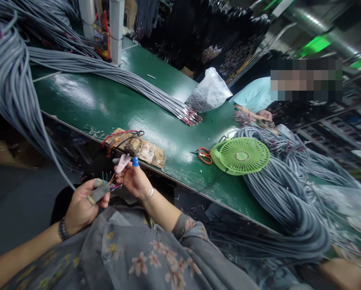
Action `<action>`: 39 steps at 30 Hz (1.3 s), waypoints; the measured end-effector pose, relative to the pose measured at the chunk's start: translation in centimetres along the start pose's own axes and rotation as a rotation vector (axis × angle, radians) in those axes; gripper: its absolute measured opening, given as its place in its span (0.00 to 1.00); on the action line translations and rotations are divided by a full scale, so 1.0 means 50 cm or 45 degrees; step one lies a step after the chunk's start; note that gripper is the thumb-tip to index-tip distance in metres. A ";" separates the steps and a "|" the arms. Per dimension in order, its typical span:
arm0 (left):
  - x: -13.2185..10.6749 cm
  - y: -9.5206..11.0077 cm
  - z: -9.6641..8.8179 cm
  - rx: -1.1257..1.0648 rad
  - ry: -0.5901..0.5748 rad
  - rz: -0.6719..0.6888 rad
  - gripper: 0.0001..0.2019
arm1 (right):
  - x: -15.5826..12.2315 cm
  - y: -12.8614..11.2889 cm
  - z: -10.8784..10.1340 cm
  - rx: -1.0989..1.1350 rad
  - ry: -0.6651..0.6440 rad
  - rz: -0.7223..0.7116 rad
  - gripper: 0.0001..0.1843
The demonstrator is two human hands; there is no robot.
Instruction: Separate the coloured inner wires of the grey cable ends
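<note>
My left hand (85,203) is closed around the end of a grey cable (58,163), with grey coverings on its thumb and finger. Thin coloured wires (115,186), among them green, orange and purple-blue ones, fan out from the cable end. Close beside these wires is my right hand (135,181), palm partly turned up, with its thumb apart from the fingers. A pale pink cover sits on one of its fingers and blue tape on the thumb tip. Whether its lower fingers touch the wires is hard to make out.
A worn wooden block (150,154) with red and black leads lies at the edge of the green table (120,104). Orange-handled scissors (204,156), a green fan (242,156), a clear bag (210,92) and grey cable bundles (289,205) lie beyond. A co-worker (254,94) sits across.
</note>
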State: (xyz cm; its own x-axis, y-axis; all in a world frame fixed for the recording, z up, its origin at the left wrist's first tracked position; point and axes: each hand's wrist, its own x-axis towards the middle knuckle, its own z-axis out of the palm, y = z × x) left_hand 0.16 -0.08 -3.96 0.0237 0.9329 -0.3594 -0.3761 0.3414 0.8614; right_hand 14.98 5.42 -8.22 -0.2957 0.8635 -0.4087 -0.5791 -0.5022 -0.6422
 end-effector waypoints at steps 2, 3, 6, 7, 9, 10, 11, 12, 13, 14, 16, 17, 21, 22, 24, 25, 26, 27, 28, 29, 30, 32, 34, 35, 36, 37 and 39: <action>-0.001 -0.005 -0.009 0.058 0.044 0.102 0.12 | -0.002 -0.002 0.001 -0.026 -0.015 -0.017 0.27; 0.000 -0.007 -0.014 0.109 0.061 0.160 0.11 | -0.002 -0.002 0.001 -0.038 -0.015 -0.040 0.25; 0.007 -0.013 -0.028 0.304 0.064 0.292 0.12 | -0.002 0.002 0.003 -0.089 0.023 -0.155 0.25; 0.009 -0.014 -0.031 0.351 0.055 0.321 0.12 | -0.003 0.004 0.003 -0.119 0.046 -0.201 0.26; 0.013 -0.016 -0.033 0.395 0.040 0.364 0.12 | -0.003 0.009 0.000 -0.211 0.116 -0.323 0.29; 0.015 -0.016 -0.033 0.401 0.038 0.381 0.12 | -0.004 0.011 -0.002 -0.270 0.162 -0.395 0.30; 0.016 -0.016 -0.031 0.402 0.040 0.392 0.12 | -0.004 0.012 -0.004 -0.327 0.205 -0.462 0.30; 0.016 -0.016 -0.028 0.404 0.043 0.397 0.11 | -0.004 0.013 -0.005 -0.371 0.234 -0.512 0.31; 0.017 -0.015 -0.025 0.406 0.045 0.398 0.11 | -0.003 0.014 -0.006 -0.390 0.243 -0.530 0.32; 0.017 -0.015 -0.022 0.406 0.048 0.397 0.10 | -0.002 0.014 -0.005 -0.379 0.226 -0.510 0.32; 0.018 -0.014 -0.017 0.410 0.043 0.392 0.10 | 0.002 0.014 -0.002 -0.278 0.154 -0.397 0.34; 0.019 -0.014 -0.015 0.416 0.037 0.389 0.10 | 0.004 0.014 0.000 -0.208 0.121 -0.328 0.33; 0.024 -0.016 -0.013 0.461 0.007 0.389 0.12 | 0.015 0.013 0.010 0.024 0.115 -0.176 0.28; 0.026 -0.017 -0.013 0.471 0.005 0.389 0.13 | 0.016 0.013 0.011 0.058 0.123 -0.163 0.26; 0.029 -0.019 -0.013 0.482 0.004 0.382 0.14 | 0.018 0.013 0.013 0.097 0.131 -0.151 0.24; 0.031 -0.019 -0.013 0.483 0.005 0.372 0.15 | 0.018 0.013 0.013 0.104 0.132 -0.148 0.24; 0.031 -0.020 -0.013 0.479 0.006 0.361 0.15 | 0.017 0.012 0.014 0.105 0.132 -0.147 0.24; 0.031 -0.020 -0.012 0.473 0.007 0.349 0.15 | 0.016 0.012 0.015 0.104 0.130 -0.145 0.24; 0.031 -0.019 -0.012 0.465 0.006 0.340 0.14 | 0.015 0.011 0.016 0.104 0.127 -0.138 0.24; 0.030 -0.019 -0.011 0.457 0.005 0.333 0.14 | 0.014 0.011 0.017 0.108 0.125 -0.127 0.25; 0.029 -0.019 -0.011 0.448 0.003 0.328 0.14 | 0.012 0.010 0.018 0.117 0.122 -0.110 0.25; 0.026 -0.018 -0.011 0.432 0.004 0.323 0.12 | 0.009 0.007 0.020 0.146 0.112 -0.069 0.27; 0.024 -0.019 -0.015 0.428 0.003 0.313 0.12 | 0.007 0.005 0.019 0.160 0.093 -0.039 0.28; 0.023 -0.021 -0.019 0.432 0.003 0.307 0.11 | 0.005 0.005 0.016 0.150 0.074 -0.030 0.29; 0.023 -0.022 -0.023 0.439 0.002 0.305 0.11 | 0.003 0.006 0.012 0.128 0.047 -0.024 0.30; 0.022 -0.023 -0.027 0.445 0.005 0.305 0.10 | 0.000 0.008 0.007 0.094 0.012 -0.020 0.31; 0.021 -0.026 -0.035 0.453 0.019 0.307 0.09 | -0.008 0.017 -0.006 -0.005 -0.083 -0.003 0.33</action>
State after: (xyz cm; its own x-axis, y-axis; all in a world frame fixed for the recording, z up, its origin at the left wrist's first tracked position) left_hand -0.97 0.23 -6.08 -0.0400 0.9900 -0.1351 -0.0262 0.1341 0.9906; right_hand 14.85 4.66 -8.80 -0.3432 0.8659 -0.3640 -0.5768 -0.5001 -0.6458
